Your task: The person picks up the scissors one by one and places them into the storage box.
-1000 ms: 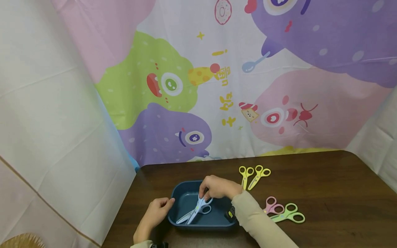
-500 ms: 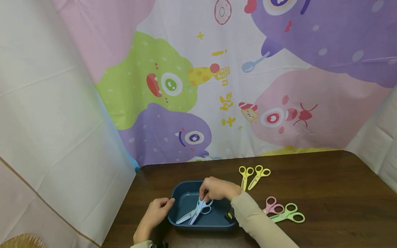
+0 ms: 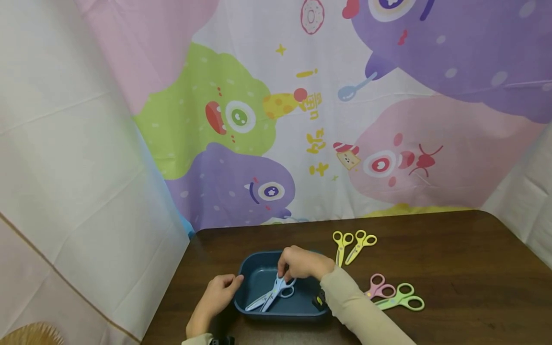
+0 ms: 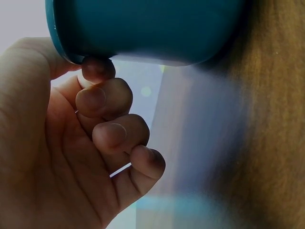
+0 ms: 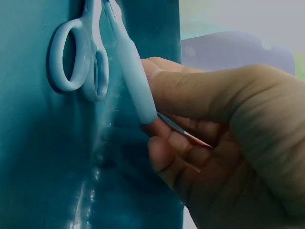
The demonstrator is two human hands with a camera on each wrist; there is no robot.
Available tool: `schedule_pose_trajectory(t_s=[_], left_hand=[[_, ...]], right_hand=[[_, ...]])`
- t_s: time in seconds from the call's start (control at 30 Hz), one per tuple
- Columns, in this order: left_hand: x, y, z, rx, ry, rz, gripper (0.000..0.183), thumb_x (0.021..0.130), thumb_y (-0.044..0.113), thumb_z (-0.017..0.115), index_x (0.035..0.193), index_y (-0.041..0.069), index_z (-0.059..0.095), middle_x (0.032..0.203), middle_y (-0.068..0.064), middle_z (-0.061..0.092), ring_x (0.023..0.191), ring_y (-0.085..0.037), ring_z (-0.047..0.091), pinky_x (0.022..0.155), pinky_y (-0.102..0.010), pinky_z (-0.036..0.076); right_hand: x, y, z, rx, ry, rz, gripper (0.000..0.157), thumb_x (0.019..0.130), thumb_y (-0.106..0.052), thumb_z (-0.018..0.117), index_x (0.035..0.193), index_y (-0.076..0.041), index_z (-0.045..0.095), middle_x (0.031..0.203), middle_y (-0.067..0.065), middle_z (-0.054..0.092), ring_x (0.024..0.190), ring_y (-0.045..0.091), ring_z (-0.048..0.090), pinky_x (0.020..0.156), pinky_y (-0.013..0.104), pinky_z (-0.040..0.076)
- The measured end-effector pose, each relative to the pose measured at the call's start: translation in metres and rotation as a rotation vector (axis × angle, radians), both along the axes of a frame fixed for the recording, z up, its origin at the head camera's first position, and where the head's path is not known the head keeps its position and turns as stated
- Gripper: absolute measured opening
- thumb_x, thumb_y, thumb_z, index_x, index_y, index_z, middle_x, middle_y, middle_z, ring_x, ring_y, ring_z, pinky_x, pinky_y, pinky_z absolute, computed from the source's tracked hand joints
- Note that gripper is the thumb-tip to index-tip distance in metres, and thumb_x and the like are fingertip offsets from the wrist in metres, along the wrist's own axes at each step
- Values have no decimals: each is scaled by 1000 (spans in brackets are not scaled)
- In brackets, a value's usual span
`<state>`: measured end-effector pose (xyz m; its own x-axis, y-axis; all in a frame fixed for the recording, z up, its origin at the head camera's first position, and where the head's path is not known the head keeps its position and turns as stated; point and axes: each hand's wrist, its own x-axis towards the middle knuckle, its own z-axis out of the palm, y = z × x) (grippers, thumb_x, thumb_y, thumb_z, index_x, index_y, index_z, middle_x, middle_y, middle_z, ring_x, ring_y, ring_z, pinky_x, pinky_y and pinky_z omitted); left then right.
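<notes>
Inside a dark blue rectangular basin [image 3: 297,316] are two pairs of light blue scissors. My right hand [image 3: 305,264] pinches the handle of one pair of scissors [image 5: 136,78] between thumb and fingers, its blades slanting down toward the basin's front left. The second pair of scissors [image 5: 58,57] lies on the basin floor just beside it, partly covered in the head view. At the basin's left end, my left hand [image 3: 219,294] grips the rim; in the left wrist view its thumb goes over the edge and its curled fingers are beneath.
Two pairs of yellow scissors [image 3: 359,248] lie behind the basin to the right. Pink scissors [image 3: 379,287] and green scissors [image 3: 401,298] lie right of it, partly behind the right sleeve [image 3: 358,302]. A printed cloth [image 3: 319,201] hangs behind the brown table [image 3: 474,268].
Over the last second the held scissors have shifted very slightly to the right at the blade tips, and the right hand has lowered a touch. The left hand stays on the rim.
</notes>
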<state>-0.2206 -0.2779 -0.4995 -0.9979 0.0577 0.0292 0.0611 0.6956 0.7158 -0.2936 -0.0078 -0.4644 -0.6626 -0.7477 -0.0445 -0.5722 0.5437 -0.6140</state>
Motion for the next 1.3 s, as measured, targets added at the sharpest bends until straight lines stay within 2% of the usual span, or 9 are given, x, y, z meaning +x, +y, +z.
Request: schedule_pose_trajectory(t_s=[0.23,0.6,0.97,1.3], left_hand=[[0,1,0,-3,3,-3,48,102,33,63,64,9,47,58,7,35,54,-4,33,57,-22,28],[-1,1,-1,-4,10,-7,47,102,32,63,64,10,47,58,7,35,53,-4,33,57,-22,28],[-1,0,-3,-6,18,-8,45,101,30,65,63,12,49,58,8,36,53,-3,33,55,-21,27],[-2,-1,-4,-4,21,-6,44,100,31,66,63,12,50,57,8,36,52,-3,33,55,-22,27]], right_hand=[[-1,1,-2,1,17,10,13,86,2,79,95,-6,80,92,1,75,78,3,61,73,21,53],[-3,5,-2,-16,-38,-6,18,87,1,78,104,-5,78,90,1,73,76,3,61,74,20,53],[-4,10,10,-12,-23,-11,16,92,-10,77,107,-8,78,87,-9,69,76,5,60,73,20,53],[-3,20,24,-34,30,3,22,93,-16,77,113,-6,75,93,-5,71,80,6,61,76,22,54]])
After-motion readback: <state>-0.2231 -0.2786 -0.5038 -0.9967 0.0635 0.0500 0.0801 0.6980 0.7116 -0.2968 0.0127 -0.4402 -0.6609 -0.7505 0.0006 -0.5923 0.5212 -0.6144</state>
